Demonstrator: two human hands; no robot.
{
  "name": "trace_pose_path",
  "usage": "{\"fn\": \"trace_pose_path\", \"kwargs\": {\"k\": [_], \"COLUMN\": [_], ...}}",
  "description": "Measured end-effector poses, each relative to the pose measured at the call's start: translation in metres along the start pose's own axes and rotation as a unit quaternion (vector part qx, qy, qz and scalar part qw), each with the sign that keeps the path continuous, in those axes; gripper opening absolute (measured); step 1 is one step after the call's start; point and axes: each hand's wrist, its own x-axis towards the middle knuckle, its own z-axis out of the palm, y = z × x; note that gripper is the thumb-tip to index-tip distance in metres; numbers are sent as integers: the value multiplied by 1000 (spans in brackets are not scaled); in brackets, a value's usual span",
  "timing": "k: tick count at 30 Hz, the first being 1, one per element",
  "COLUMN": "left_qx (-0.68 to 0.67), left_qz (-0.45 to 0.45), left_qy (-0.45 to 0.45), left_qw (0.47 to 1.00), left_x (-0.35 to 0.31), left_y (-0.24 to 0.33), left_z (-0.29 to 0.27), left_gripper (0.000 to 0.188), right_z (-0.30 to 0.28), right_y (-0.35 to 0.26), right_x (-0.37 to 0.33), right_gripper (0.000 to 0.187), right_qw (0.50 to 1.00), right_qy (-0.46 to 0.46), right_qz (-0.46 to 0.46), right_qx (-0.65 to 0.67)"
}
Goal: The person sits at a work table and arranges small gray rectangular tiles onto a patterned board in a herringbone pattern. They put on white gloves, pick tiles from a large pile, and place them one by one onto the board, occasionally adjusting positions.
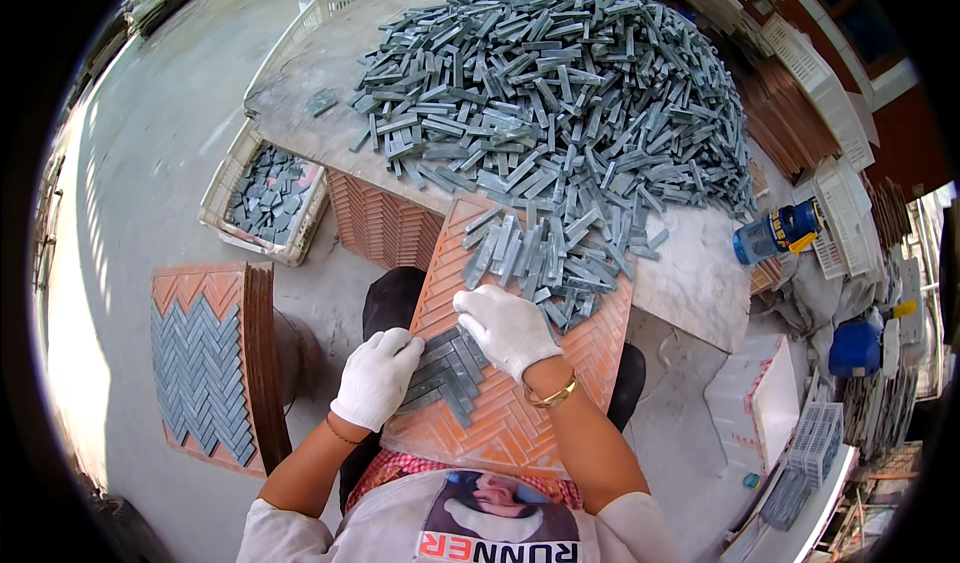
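Observation:
An orange mould board [520, 443] with herringbone grooves lies across my lap. Narrow grey stone strips [445, 373] fill part of its pattern near the left side. My left hand [380, 376], in a white glove, is closed at the left edge of these laid strips. My right hand [508, 330], gloved too, is curled just above and right of them. Its fingertips point down at the board, and what either hand pinches is hidden. Loose grey strips [545, 253] lie on the board's far end, beyond my right hand.
A big heap of grey strips [560, 93] covers the table [310, 128] ahead. At left stand a white crate [310, 233] of grey pieces and a stack of boards topped by a filled one [200, 373]. A blue-capped jug [770, 233] and a white box [750, 403] are at right.

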Motion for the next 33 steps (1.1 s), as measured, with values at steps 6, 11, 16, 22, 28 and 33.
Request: {"fn": "trace_pose_path", "kwargs": {"k": [6,11,16,22,28,33], "left_qx": [83,-63,-168,-204,-219,-209], "left_qz": [33,-34,-99,-137,-86,-81], "left_qy": [-101,-20,51,62,59,50], "left_qw": [991,997,979,967,970,973], "left_x": [1,27,22,2,3,3], "left_y": [6,-1,10,11,24,28], "left_z": [-12,-24,-28,-12,-8,-8], "left_gripper": [34,17,21,18,18,18], "right_z": [-28,-21,-15,3,16,19], "right_y": [42,19,31,9,1,12], "right_x": [-29,-12,-19,-71,-87,-86], "right_gripper": [17,47,33,19,12,12], "right_qw": [949,955,957,973,975,963], "right_qy": [270,167,146,81,96,181], "right_qz": [163,226,247,188,150,132], "right_qx": [31,-90,-42,110,130,152]}}
